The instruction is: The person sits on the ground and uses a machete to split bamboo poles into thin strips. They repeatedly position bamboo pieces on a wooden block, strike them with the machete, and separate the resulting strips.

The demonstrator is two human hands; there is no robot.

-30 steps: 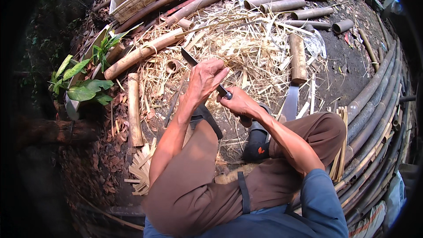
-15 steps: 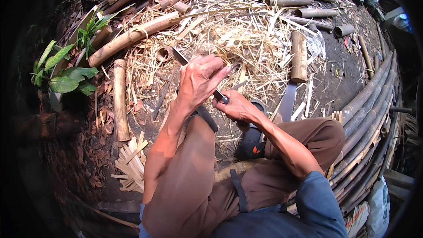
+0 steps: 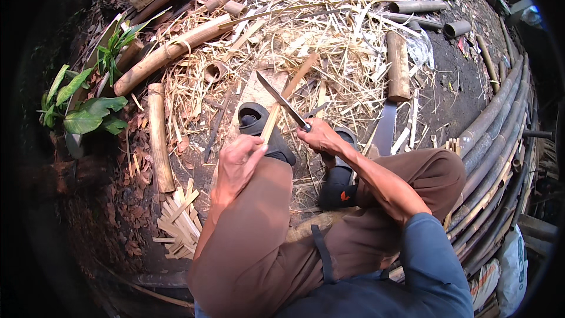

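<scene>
Head view | grasping knife in closed right hand | pinching pale strip over left shoe in closed left hand, now drawn back from knife | suggesting paused shaving

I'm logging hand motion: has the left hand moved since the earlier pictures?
Yes: the left hand has moved down the picture and slightly left, from level with the upper half of the short left log to its lower half.

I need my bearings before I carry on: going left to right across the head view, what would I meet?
Green leafy plant, short bamboo length, left hand gripping the pale strip, right hand gripping the knife, broad metal blade, long bamboo poles.
</scene>
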